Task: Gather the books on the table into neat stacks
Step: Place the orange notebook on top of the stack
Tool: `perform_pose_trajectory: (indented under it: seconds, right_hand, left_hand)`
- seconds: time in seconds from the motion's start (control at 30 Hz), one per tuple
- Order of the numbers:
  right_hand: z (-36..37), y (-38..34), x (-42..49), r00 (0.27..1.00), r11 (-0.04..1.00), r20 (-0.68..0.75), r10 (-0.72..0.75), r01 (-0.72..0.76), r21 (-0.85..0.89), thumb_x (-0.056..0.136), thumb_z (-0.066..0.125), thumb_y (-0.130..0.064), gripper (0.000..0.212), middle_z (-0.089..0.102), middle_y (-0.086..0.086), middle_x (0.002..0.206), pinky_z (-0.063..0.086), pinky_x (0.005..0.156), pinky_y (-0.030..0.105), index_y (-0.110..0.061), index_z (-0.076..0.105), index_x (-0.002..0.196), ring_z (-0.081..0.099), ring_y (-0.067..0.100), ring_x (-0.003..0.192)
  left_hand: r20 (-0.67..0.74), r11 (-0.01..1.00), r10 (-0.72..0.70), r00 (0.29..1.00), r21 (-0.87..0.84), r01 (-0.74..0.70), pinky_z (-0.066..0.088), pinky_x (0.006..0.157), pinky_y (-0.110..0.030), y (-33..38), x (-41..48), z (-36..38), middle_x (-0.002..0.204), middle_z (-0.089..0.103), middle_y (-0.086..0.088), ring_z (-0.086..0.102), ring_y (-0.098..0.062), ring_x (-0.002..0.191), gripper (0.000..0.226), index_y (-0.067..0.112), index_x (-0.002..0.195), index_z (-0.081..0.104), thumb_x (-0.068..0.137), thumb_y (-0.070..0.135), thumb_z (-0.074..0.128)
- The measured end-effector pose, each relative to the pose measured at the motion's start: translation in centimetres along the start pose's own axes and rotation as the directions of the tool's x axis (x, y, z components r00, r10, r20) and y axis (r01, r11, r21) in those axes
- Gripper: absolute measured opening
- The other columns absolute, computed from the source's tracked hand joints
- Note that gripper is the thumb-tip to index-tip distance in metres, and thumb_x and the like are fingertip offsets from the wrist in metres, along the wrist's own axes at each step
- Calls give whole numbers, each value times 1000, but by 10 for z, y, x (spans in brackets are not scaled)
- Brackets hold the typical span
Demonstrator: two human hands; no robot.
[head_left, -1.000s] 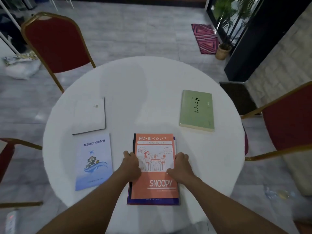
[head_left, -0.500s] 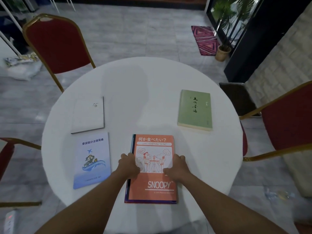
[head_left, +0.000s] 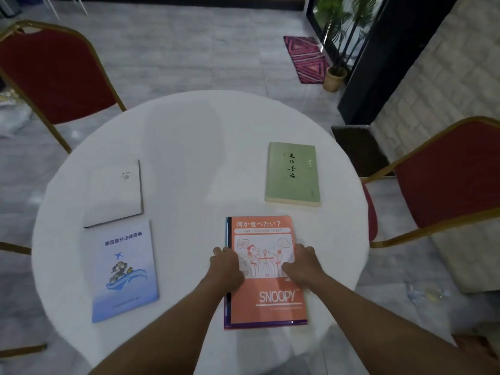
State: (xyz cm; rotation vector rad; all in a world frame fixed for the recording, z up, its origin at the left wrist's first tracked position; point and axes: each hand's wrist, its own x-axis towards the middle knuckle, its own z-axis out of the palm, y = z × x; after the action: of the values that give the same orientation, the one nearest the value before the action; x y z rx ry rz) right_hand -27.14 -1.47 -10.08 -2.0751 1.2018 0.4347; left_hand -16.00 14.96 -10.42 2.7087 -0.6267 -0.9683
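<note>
An orange Snoopy book [head_left: 270, 307] lies on top of a darker book at the near middle of the round white table [head_left: 189, 131]. My left hand [head_left: 226, 267] grips the stack's left edge and my right hand [head_left: 303, 265] its right edge, fingers curled on the cover. A light blue book [head_left: 125, 270] lies flat to the left. Beyond it rests a white book [head_left: 115, 194]. A green book [head_left: 293, 173] sits at the far right.
Red chairs with gold frames stand at the far left [head_left: 54, 74] and at the right [head_left: 446, 182]. A potted plant [head_left: 335, 77] and a patterned mat [head_left: 307, 58] are on the floor beyond the table.
Both hands stay on the orange stack's sides; the stack has turned slightly and squared up. The other books have not moved.
</note>
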Motion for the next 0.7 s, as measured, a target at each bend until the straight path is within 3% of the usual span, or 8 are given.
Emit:
perform_pose_trajectory:
  seconds: [0.23,0.33,0.4,0.57,0.7]
  right_hand:
    - [-16,16,4,999,999,-14,33,-32,43,87,68,-27,50,56,13,128,60,89,43,-10,50,130,64,30,110]
    - [-19,14,8,999,998,-10,41,-40,50,87,68,-32,49,57,12,128,59,91,44,-9,51,127,64,30,111]
    - [-23,11,15,998,998,-38,45,-43,56,87,66,-35,51,58,13,129,57,94,46,-8,52,128,63,31,114]
    - [-47,-1,42,983,991,-164,79,-60,117,90,62,-44,75,43,16,147,46,107,42,-7,39,150,48,35,135]
    - [-75,-14,77,963,982,-254,90,-44,182,89,65,-45,70,44,16,142,43,105,40,-7,44,144,49,35,132]
  left_hand:
    - [46,997,81,996,14,-82,50,94,-26,23,5,1,129,47,-13,53,-21,117,54,7,135,42,90,26,65]
    - [90,998,66,994,-27,-63,48,87,-24,23,12,-8,130,46,-12,54,-22,118,60,9,134,41,86,30,69]
    - [104,997,56,993,-56,-51,50,91,-29,25,20,-18,131,46,-12,52,-25,122,61,9,134,40,86,31,69]
    - [-17,995,99,995,11,-99,46,102,-37,47,55,-47,132,45,-15,47,-29,124,59,3,135,41,88,32,62]
    - [-91,989,143,986,36,-140,40,103,-39,78,95,-67,133,45,-22,44,-37,125,64,-6,134,40,89,34,59]
